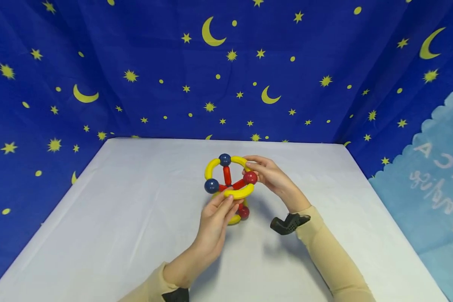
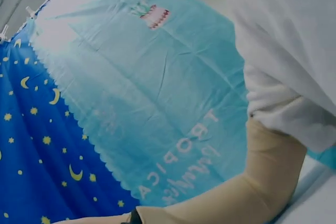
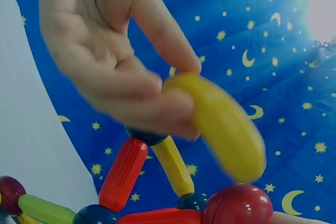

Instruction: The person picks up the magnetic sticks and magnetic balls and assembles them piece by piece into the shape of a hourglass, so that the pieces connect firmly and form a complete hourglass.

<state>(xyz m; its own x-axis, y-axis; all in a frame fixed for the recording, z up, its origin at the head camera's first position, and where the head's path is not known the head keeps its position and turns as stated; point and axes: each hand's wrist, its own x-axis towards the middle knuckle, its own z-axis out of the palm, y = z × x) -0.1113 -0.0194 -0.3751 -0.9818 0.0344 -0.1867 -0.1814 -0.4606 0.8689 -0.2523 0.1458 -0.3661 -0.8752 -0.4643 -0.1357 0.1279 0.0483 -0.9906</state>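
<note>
A toy of magnetic rods and balls stands over the table in the head view. Its upper ring has curved yellow rods, two blue balls [image 1: 225, 159] and a red ball [image 1: 250, 178], with straight red rods [image 1: 227, 176] running inward. My left hand [image 1: 213, 224] pinches the front curved yellow rod [image 1: 241, 192]. Behind the red ball, my right hand [image 1: 273, 178] pinches another curved yellow rod [image 3: 226, 129] between thumb and fingers; its free end is close to the red ball [image 3: 239, 205] in the right wrist view. The left wrist view shows neither the toy nor the left hand's fingers.
Beneath the ring are a lower red ball [image 1: 243, 212] and a yellow rod [image 1: 234, 219], partly hidden by the left hand. The white table [image 1: 98, 218] is backed by a blue moon-and-star cloth [image 1: 166, 63]. A light-blue cloth [image 1: 438, 180] hangs at the right.
</note>
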